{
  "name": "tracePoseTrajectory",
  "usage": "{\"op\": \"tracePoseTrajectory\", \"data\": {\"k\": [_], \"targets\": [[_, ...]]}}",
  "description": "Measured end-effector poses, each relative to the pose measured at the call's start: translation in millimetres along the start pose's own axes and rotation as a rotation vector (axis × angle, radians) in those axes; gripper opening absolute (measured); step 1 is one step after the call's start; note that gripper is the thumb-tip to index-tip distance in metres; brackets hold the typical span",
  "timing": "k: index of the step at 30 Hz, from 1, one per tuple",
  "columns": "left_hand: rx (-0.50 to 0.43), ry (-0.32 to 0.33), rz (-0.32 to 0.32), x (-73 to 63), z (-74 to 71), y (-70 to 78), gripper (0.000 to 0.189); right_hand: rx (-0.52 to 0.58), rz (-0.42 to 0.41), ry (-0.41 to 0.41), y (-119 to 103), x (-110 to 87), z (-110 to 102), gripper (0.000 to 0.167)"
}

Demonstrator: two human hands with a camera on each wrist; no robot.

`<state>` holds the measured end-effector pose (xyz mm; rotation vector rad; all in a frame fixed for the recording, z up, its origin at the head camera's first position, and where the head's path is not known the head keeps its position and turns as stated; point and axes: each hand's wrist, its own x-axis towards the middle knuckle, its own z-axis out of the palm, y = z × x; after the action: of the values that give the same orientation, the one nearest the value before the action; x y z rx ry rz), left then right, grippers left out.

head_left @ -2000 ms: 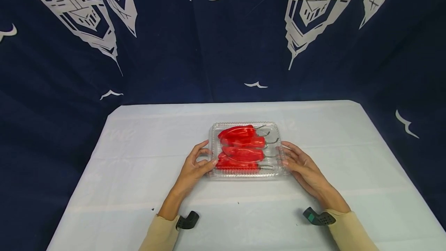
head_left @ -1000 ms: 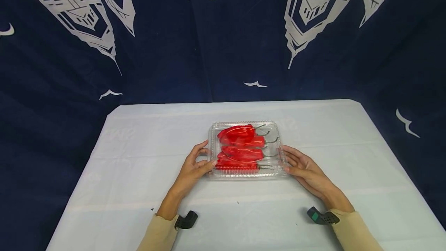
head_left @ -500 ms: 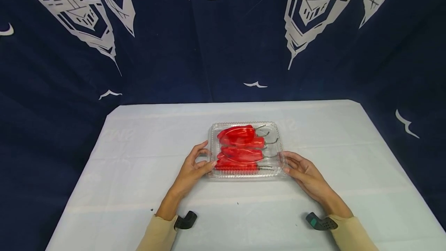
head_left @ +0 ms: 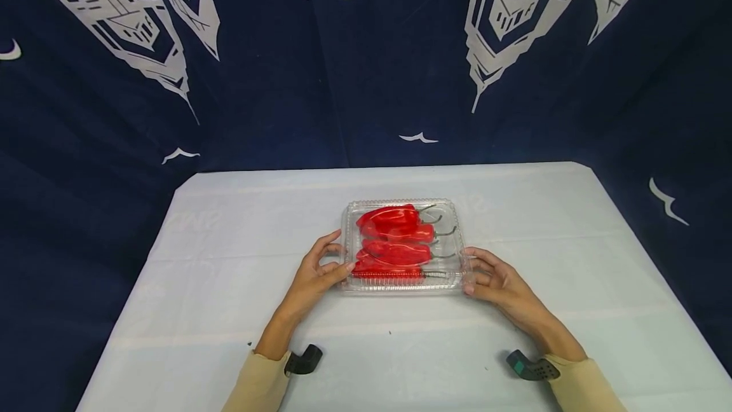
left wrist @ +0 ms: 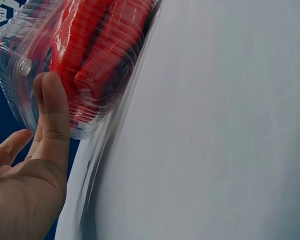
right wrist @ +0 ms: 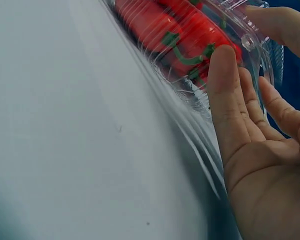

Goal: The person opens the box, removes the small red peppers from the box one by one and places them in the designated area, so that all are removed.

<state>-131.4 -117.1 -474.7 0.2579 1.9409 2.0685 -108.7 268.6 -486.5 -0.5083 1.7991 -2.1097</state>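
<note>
A clear plastic clamshell box (head_left: 400, 288) with its lid down lies on the white table. Several red peppers (head_left: 397, 251) with thin green stems lie inside it in a row, stems toward the right. My left hand (head_left: 313, 280) holds the left side, thumb at the front left corner and fingers along the edge. On the opposite side, my right hand (head_left: 506, 283) holds the right edge, thumb near the front corner. Close up in the left wrist view, the thumb (left wrist: 54, 112) presses the ribbed wall. The right wrist view shows the right thumb (right wrist: 223, 75) against the other end, beside the stems.
The white-covered table (head_left: 229, 221) extends around the box, with a few tiny dark specks near the front. A dark blue cloth (head_left: 354, 81) with white building and bird prints hangs behind. Each wrist wears a black device (head_left: 304, 359) at the cuff.
My right hand has slid a little toward me along the box's right edge, its fingers shifting lower. The left hand and the box have stayed nearly still.
</note>
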Motion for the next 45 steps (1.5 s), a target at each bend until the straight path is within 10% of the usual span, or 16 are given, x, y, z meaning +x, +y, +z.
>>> {"op": "tracePoseTrajectory", "data": {"k": [31, 45], "targets": [[-0.024, 0.008, 0.019, -1.9, 2.3, -1.3, 0.073, 0.04, 0.034, 0.044, 2, -1.4, 10, 0.059], [-0.016, 0.011, 0.024, -1.4, 1.5, -2.5, 0.073, -0.117, -0.022, 0.101, 3, -3.1, 9, 0.05]]}}
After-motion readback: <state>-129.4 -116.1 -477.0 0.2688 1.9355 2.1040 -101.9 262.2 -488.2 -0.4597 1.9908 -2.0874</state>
